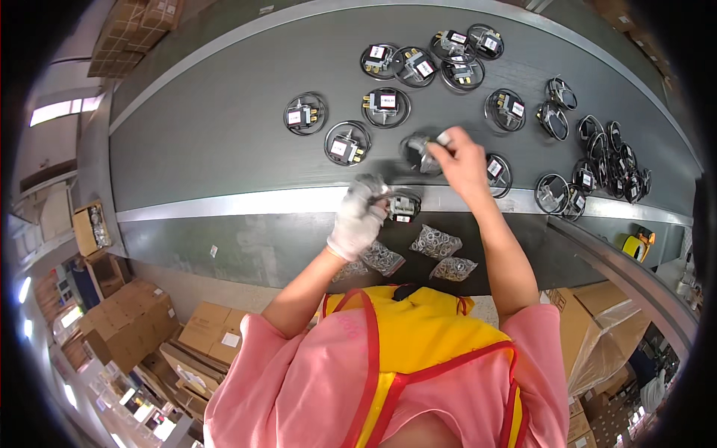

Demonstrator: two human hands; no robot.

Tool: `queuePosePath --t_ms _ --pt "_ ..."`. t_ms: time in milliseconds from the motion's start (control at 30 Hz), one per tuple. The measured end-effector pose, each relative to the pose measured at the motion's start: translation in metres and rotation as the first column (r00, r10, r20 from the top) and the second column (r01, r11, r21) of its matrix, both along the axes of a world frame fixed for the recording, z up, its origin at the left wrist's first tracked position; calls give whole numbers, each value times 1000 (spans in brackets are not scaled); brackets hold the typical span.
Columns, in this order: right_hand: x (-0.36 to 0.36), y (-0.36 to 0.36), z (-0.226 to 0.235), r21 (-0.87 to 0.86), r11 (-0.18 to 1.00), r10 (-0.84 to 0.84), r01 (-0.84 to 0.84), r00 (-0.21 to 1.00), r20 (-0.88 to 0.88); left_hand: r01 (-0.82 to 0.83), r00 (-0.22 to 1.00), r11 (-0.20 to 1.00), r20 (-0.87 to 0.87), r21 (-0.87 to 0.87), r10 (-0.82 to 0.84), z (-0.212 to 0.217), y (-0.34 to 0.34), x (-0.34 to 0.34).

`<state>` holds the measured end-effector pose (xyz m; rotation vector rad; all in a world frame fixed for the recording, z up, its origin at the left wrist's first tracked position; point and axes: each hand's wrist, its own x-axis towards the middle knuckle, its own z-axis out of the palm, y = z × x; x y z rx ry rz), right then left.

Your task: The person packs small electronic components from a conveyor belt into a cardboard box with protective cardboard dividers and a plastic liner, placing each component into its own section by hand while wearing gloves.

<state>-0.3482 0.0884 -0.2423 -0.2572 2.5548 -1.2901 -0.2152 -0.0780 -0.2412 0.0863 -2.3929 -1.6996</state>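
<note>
My left hand [356,228], in a white glove with a greyish fingertip area, is closed on a thermostat [404,207] with a coiled black tube, held over the metal front edge of the belt. My bare right hand [464,166] pinches another thermostat [422,154] just above the dark belt; motion blurs this one. Something white shows at a right fingertip. Close by the right wrist lies a labelled coiled thermostat [498,173]. To the left of the hands, a thermostat [346,145] with brass terminals rests on the belt.
More coiled thermostats [385,104] are spread over the grey belt [216,127], with a dense pile [616,164] at the right. Clear bags of metal rings [435,242] lie on the ledge before me. A metal rail [627,272] and cartons [605,321] stand at my right.
</note>
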Motion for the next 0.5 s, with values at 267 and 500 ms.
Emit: queuePosePath --t_ms 267,500 --pt "14 28 -29 422 898 365 -122 743 -561 -393 857 748 509 534 86 -7 19 -18" --pt "24 28 -26 444 895 289 39 706 -646 -16 994 724 -88 -690 -62 -3 16 -12"
